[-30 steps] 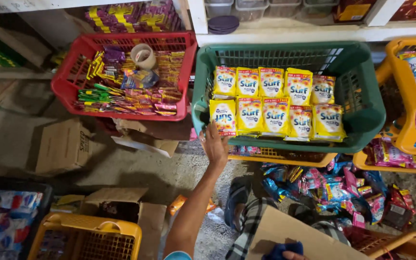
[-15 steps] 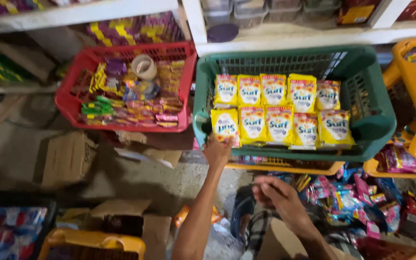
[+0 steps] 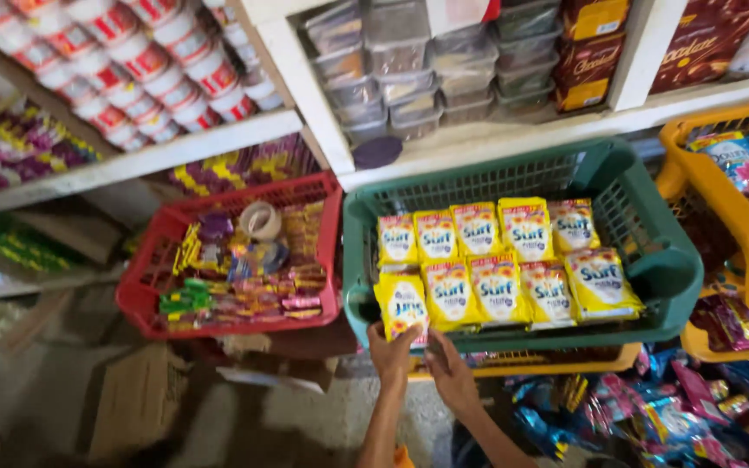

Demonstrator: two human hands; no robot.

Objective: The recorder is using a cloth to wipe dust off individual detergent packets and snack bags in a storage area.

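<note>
A green plastic basket (image 3: 667, 260) holds two rows of upright yellow sachet packs (image 3: 513, 260). My left hand (image 3: 389, 351) and my right hand (image 3: 449, 371) are together at the basket's front left rim. Both grip the bottom of the front-left yellow pack (image 3: 400, 305), which leans slightly forward over the rim. The other packs stand close together behind and to the right of it.
A red basket (image 3: 145, 286) of small sweets and a tape roll (image 3: 260, 220) sits to the left. An orange basket (image 3: 721, 199) of sachets is at right. Shelves above carry cups and clear tubs. Cardboard boxes (image 3: 136, 399) and loose packets (image 3: 669, 416) lie on the floor.
My right hand came up from below and joined the left at the front-left yellow pack. The camera tilted up, bringing the upper shelves into view.
</note>
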